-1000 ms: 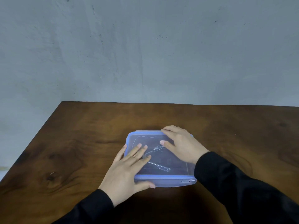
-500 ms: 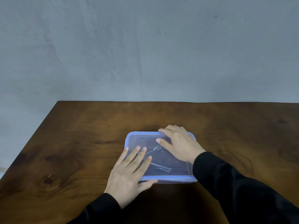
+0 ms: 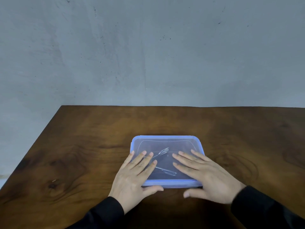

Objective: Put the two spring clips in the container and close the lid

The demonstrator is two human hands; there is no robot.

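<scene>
Clearly the container (image 3: 166, 183) sits low in the centre of the frame on the dark, grained wooden desk (image 3: 82, 146), its translucent blue-rimmed lid (image 3: 166, 141) already on top. Both spring clips (image 3: 162, 152) lie inside, thin bright wire shapes crossing each other. The left hand (image 3: 135, 176) and right hand (image 3: 208, 176) rest flat and spread on the lid, grasping nothing, thumbs at the near rim. The plastic looks light, smooth and slightly flexible, so it probably slides easily; pressing at the rim and corners should seat it best.
</scene>
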